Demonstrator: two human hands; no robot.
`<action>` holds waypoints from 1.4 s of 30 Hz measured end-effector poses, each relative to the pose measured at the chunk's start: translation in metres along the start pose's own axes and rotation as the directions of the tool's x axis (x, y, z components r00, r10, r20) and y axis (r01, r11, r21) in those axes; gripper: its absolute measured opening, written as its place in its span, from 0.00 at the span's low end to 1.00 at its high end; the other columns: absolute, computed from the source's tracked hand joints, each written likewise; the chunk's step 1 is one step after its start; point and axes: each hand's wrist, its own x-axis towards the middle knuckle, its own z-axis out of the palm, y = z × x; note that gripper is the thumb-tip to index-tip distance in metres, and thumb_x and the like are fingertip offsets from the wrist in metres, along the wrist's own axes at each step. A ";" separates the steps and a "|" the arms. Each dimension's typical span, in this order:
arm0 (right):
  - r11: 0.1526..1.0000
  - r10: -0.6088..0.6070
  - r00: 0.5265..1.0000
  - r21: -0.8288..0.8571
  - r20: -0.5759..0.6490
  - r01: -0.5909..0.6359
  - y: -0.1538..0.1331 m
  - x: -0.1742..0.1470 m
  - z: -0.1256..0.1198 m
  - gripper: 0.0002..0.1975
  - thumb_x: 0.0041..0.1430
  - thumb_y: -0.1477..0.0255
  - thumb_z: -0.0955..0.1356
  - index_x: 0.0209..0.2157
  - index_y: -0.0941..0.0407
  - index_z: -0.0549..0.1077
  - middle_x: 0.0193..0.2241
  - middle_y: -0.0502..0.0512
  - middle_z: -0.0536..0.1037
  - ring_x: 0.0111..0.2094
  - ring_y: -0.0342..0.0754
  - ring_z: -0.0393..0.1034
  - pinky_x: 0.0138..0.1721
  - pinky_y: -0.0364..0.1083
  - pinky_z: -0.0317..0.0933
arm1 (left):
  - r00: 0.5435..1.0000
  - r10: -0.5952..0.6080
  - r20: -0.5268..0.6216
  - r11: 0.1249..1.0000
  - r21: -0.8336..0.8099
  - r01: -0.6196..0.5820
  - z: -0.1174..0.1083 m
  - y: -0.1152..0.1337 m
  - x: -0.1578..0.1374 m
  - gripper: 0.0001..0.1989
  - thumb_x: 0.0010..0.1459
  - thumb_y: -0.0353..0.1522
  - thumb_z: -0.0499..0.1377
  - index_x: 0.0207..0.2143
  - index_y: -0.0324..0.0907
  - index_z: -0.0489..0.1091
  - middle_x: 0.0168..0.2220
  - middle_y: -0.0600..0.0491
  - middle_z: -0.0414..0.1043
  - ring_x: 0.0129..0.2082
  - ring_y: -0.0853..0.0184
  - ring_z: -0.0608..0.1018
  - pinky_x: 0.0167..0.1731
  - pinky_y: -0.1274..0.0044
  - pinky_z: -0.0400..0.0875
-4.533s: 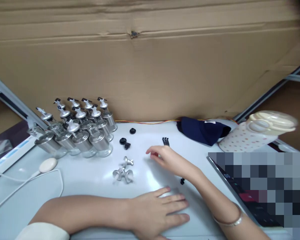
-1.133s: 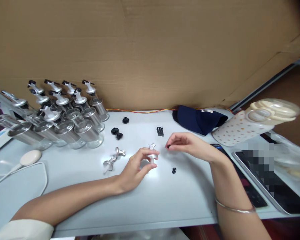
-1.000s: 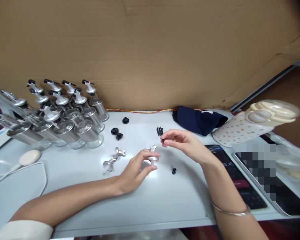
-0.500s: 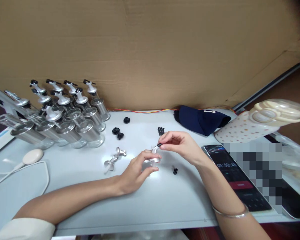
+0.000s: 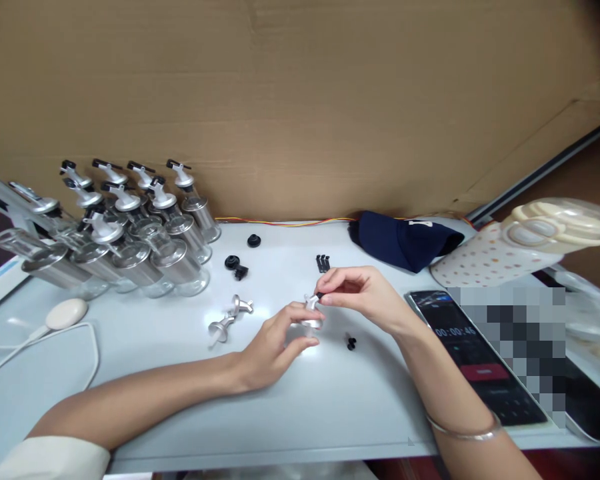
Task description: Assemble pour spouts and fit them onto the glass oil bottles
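My left hand (image 5: 275, 340) grips a silver pourer spout (image 5: 312, 323) between thumb and fingers, just above the table. At the spout's tip, my right hand (image 5: 353, 293) pinches a small black cap (image 5: 320, 295) with thumb and forefinger; whether it is seated there I cannot tell. Two more silver pourer spouts (image 5: 221, 328) lie left of my left hand. Beyond my right hand sit several black flip-cap pieces (image 5: 323, 263) side by side. Small black plugs (image 5: 351, 343) rest below it. Black stopper parts (image 5: 232, 262) lie farther back.
Several glass-and-steel bottles (image 5: 175, 263), many topped with pourers, crowd the left back. A white cable with a round puck (image 5: 66, 313) lies at left. On the right are a navy cap (image 5: 405, 240), a spotted tumbler (image 5: 470, 257) and a phone showing a timer (image 5: 480, 360). Cardboard (image 5: 300, 113) stands behind.
Both hands have stayed nearly in place. The spout has shifted very slightly right and down, and the black cap is a little lower at its tip.
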 end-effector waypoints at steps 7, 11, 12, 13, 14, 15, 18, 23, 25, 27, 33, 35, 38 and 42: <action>0.956 0.136 0.968 0.229 0.210 -0.184 0.003 -0.001 0.005 0.16 0.51 0.62 0.74 0.39 0.56 0.78 0.20 0.45 0.69 0.22 0.39 0.62 0.27 0.41 0.59 | 0.997 0.067 0.026 0.996 0.048 -0.069 -0.001 0.002 0.001 0.14 0.65 0.28 0.53 0.52 0.47 0.60 0.47 0.48 0.69 0.47 0.64 0.74 0.48 0.70 0.69; 0.892 0.225 0.900 0.292 0.373 -0.344 0.003 -0.001 0.007 0.18 0.54 0.62 0.70 0.42 0.59 0.77 0.15 0.42 0.60 0.17 0.37 0.52 0.17 0.39 0.43 | 0.988 0.148 0.050 0.985 0.079 -0.152 -0.002 0.004 0.002 0.15 0.65 0.28 0.52 0.53 0.48 0.59 0.42 0.50 0.69 0.42 0.66 0.75 0.45 0.72 0.71; 0.886 0.238 0.887 0.286 0.396 -0.366 0.002 -0.001 0.007 0.18 0.55 0.63 0.69 0.43 0.60 0.77 0.14 0.42 0.58 0.16 0.37 0.48 0.16 0.39 0.40 | 0.983 0.171 0.062 0.981 0.087 -0.176 -0.002 0.004 0.003 0.16 0.65 0.27 0.52 0.54 0.48 0.58 0.41 0.51 0.69 0.40 0.66 0.75 0.44 0.72 0.71; 0.879 0.251 0.873 0.279 0.417 -0.386 0.002 -0.001 0.007 0.18 0.55 0.64 0.68 0.43 0.60 0.77 0.13 0.41 0.57 0.15 0.36 0.45 0.16 0.39 0.37 | 0.980 0.188 0.072 0.977 0.091 -0.194 -0.002 0.004 0.003 0.17 0.65 0.27 0.52 0.54 0.49 0.58 0.41 0.51 0.69 0.39 0.67 0.75 0.43 0.73 0.71; 0.871 0.260 0.861 0.278 0.437 -0.405 0.002 -0.001 0.007 0.17 0.55 0.65 0.67 0.43 0.59 0.77 0.12 0.41 0.56 0.14 0.36 0.42 0.15 0.39 0.36 | 0.977 0.199 0.082 0.974 0.093 -0.206 -0.002 0.005 0.003 0.17 0.65 0.27 0.52 0.55 0.50 0.58 0.40 0.52 0.70 0.38 0.67 0.76 0.43 0.73 0.71; 0.863 0.266 0.849 0.279 0.456 -0.420 0.003 -0.001 0.006 0.17 0.55 0.65 0.66 0.43 0.59 0.78 0.12 0.40 0.56 0.14 0.36 0.41 0.15 0.40 0.35 | 0.975 0.206 0.088 0.972 0.096 -0.214 -0.002 0.005 0.003 0.18 0.65 0.28 0.52 0.55 0.50 0.57 0.41 0.52 0.70 0.37 0.67 0.76 0.42 0.73 0.72; 0.846 0.244 0.831 0.309 0.499 -0.434 0.005 0.000 0.005 0.15 0.53 0.67 0.66 0.39 0.58 0.78 0.11 0.42 0.58 0.13 0.36 0.41 0.14 0.39 0.35 | 0.974 0.211 0.077 0.969 0.111 -0.219 -0.002 0.004 0.002 0.17 0.65 0.28 0.52 0.55 0.50 0.58 0.42 0.51 0.69 0.38 0.67 0.76 0.43 0.72 0.72; 0.828 0.126 0.806 0.387 0.578 -0.407 0.011 0.000 0.002 0.13 0.55 0.68 0.66 0.39 0.62 0.74 0.12 0.42 0.59 0.13 0.36 0.44 0.14 0.37 0.40 | 0.972 0.225 0.072 0.964 0.132 -0.233 -0.001 0.002 0.002 0.15 0.66 0.30 0.52 0.54 0.49 0.58 0.42 0.51 0.68 0.40 0.67 0.74 0.42 0.73 0.73; 0.822 0.093 0.791 0.402 0.605 -0.404 0.013 0.000 0.000 0.13 0.57 0.68 0.67 0.41 0.62 0.73 0.13 0.42 0.60 0.14 0.36 0.46 0.15 0.37 0.42 | 0.969 0.238 0.073 0.958 0.145 -0.246 -0.001 0.003 0.002 0.14 0.66 0.31 0.52 0.53 0.48 0.59 0.40 0.51 0.68 0.39 0.67 0.74 0.41 0.73 0.73; 0.820 0.080 0.772 0.399 0.630 -0.411 0.013 -0.001 -0.001 0.13 0.58 0.68 0.67 0.41 0.62 0.72 0.14 0.42 0.61 0.15 0.36 0.47 0.15 0.37 0.44 | 0.964 0.254 0.078 0.953 0.151 -0.263 -0.002 0.003 0.002 0.14 0.66 0.31 0.52 0.53 0.48 0.60 0.39 0.51 0.68 0.38 0.67 0.73 0.41 0.73 0.72; 0.825 0.096 0.791 0.396 0.604 -0.403 0.013 -0.003 -0.002 0.13 0.58 0.67 0.70 0.40 0.60 0.72 0.18 0.41 0.57 0.18 0.36 0.46 0.19 0.37 0.48 | 0.963 0.261 0.072 0.952 0.146 -0.269 -0.002 0.004 0.002 0.14 0.66 0.31 0.53 0.53 0.47 0.60 0.40 0.51 0.69 0.42 0.66 0.73 0.45 0.73 0.70; 0.845 0.077 0.804 0.389 0.590 -0.367 0.013 -0.004 -0.001 0.13 0.58 0.66 0.70 0.40 0.60 0.72 0.19 0.41 0.56 0.19 0.36 0.47 0.22 0.38 0.53 | 0.962 0.262 0.078 0.953 0.137 -0.271 -0.002 0.004 0.003 0.14 0.66 0.30 0.53 0.53 0.47 0.61 0.40 0.51 0.69 0.43 0.66 0.73 0.46 0.73 0.69; 0.870 0.045 0.812 0.377 0.582 -0.318 0.011 -0.005 0.000 0.14 0.58 0.65 0.70 0.40 0.60 0.71 0.19 0.41 0.56 0.20 0.37 0.48 0.25 0.39 0.56 | 0.963 0.257 0.082 0.956 0.128 -0.266 -0.002 0.004 0.003 0.14 0.65 0.29 0.54 0.53 0.47 0.61 0.39 0.51 0.70 0.43 0.66 0.73 0.47 0.74 0.69; 0.881 0.044 0.818 0.364 0.573 -0.303 0.009 -0.005 0.001 0.15 0.58 0.64 0.70 0.40 0.60 0.71 0.19 0.41 0.55 0.20 0.38 0.48 0.25 0.39 0.56 | 0.960 0.267 0.080 0.949 0.151 -0.276 -0.002 0.003 0.002 0.15 0.65 0.30 0.54 0.53 0.47 0.60 0.39 0.52 0.71 0.42 0.67 0.73 0.46 0.74 0.68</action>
